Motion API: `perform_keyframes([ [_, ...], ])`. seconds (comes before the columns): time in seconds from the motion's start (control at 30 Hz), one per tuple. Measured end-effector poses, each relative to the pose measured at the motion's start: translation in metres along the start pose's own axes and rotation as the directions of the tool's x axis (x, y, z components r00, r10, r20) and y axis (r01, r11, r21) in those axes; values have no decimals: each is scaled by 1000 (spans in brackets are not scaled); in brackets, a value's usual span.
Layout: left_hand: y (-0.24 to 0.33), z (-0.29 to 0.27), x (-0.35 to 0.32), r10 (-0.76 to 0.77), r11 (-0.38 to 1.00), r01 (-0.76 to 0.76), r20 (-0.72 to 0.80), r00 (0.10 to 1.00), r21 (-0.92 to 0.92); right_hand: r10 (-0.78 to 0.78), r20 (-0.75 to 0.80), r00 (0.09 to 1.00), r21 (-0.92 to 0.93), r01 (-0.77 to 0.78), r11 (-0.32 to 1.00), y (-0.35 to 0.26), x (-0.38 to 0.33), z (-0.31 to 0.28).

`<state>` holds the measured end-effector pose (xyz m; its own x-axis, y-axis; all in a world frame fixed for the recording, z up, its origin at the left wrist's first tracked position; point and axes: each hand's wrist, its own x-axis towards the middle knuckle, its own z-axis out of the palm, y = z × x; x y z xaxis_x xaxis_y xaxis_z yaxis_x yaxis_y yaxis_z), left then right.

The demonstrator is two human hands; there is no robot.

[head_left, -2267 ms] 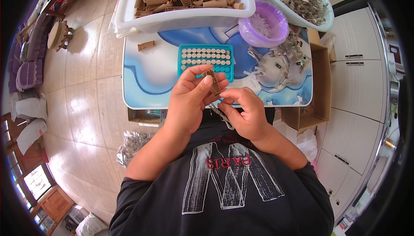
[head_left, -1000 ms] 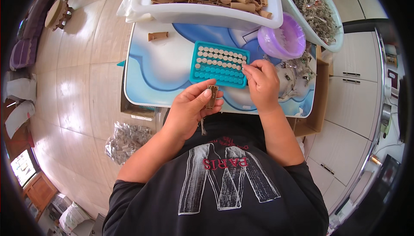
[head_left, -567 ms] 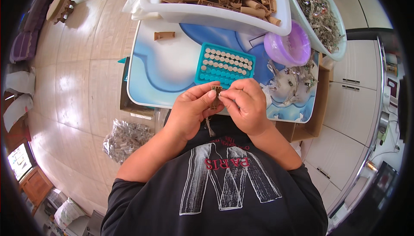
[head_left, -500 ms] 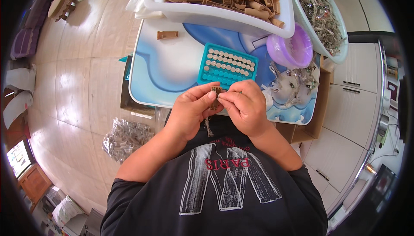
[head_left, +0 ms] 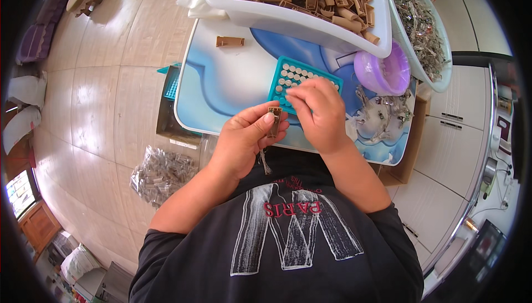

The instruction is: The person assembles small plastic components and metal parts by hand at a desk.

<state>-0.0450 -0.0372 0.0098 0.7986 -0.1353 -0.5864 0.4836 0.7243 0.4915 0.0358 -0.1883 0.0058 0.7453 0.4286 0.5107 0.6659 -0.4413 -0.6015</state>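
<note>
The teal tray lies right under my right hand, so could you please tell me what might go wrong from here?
The right hand is over the teal tray, so it might knock pale discs out of place. The strands dangling below the left hand could snag or pull on the brown casing it grips.

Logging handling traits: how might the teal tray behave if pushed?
The teal tray would probably slide rather than tip, being low and broad. Straight edges suggest stiffness. The pale discs on it might spill if it tilted, as no cover shows.
</note>
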Motion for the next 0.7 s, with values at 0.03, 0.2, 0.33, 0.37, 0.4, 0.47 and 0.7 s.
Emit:
perform_keyframes([
  [0.03,1,0,0,-4,1000,4,-19,1000,1,-11,33,999,-79,13,997,2,4,3],
  [0.2,1,-4,1,-5,1000,4,-25,1000,-5,-46,148,988,-241,81,967,8,7,10],
  [0.33,1,-5,1,-3,1000,2,-33,999,-11,-63,59,996,-168,72,983,5,5,9],
  [0.37,1,-5,2,-2,1000,1,-34,999,-13,-40,20,999,-99,42,994,3,3,9],
  [0.4,1,-6,3,-2,1000,2,-27,1000,-22,-41,22,999,-98,43,994,-1,2,8],
  [0.47,0,-8,4,-4,1000,4,-17,1000,-31,-4,2,1000,14,4,1000,-13,1,2],
  [0.7,-3,-10,5,25,998,-25,11,1000,-60,-46,96,994,47,42,998,-15,-5,3],
])
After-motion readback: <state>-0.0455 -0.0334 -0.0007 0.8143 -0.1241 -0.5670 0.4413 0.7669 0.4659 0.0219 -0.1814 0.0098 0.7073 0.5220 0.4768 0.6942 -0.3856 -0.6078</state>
